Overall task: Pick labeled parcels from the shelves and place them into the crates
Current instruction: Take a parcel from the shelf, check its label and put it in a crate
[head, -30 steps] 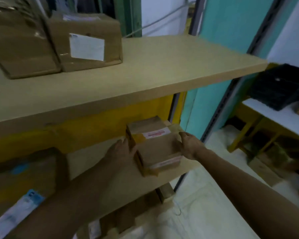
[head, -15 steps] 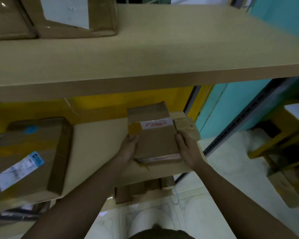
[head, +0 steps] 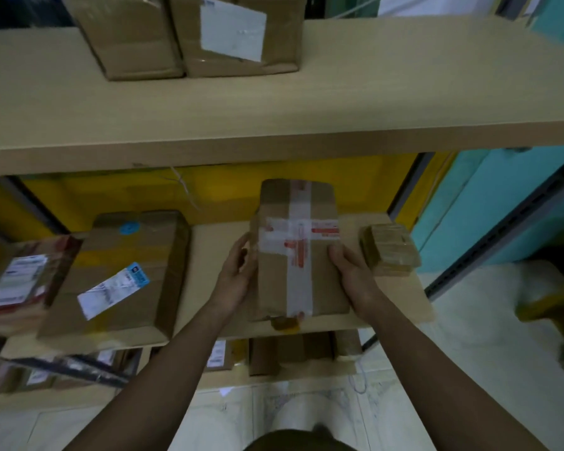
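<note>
My left hand (head: 236, 278) and right hand (head: 355, 275) gripping brown cardboard parcel with white-and-red tape (head: 298, 255) by its sides, on tan wooden middle shelf (head: 209, 242), small taped bundle (head: 389, 252) just beside.

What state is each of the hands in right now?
Left hand: holding the taped parcel by its left side.
Right hand: holding the same parcel's right side, thumb on top.
</note>
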Tool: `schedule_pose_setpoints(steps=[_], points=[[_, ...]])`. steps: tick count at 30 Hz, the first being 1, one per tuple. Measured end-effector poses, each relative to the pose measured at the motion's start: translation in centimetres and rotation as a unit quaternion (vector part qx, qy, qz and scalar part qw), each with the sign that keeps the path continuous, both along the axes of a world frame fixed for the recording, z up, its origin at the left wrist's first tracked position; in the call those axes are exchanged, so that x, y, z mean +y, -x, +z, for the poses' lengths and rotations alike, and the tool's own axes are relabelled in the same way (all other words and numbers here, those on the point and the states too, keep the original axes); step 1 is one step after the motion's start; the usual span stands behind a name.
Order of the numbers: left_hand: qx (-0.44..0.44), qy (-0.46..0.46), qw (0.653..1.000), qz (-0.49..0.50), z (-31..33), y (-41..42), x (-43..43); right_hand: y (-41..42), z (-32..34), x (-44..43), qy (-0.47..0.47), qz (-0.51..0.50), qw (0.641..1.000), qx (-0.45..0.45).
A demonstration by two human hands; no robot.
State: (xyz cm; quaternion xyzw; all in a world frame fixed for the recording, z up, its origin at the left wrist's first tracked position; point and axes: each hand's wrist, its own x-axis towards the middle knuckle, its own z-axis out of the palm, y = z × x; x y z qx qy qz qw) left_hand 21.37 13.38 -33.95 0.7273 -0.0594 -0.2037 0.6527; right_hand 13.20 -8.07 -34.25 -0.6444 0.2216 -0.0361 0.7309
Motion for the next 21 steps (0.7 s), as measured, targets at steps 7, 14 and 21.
schedule_pose_setpoints(steps=[7, 14, 21], points=[[0.013, 0.061, 0.998, -0.016, 1.9, 1.9, -1.3, 0.3, 0.6, 2.5, 0.028, -0.023, 0.999, -0.006], [0.068, 0.109, 0.991, -0.022, 1.8, 0.5, 1.6, 0.8, 1.6, 2.0, -0.003, -0.093, 0.995, -0.038], [0.023, 0.160, 0.984, -0.073, 2.3, -0.8, 3.6, 0.4, 1.2, -1.0, -0.046, -0.001, 0.999, 0.020]])
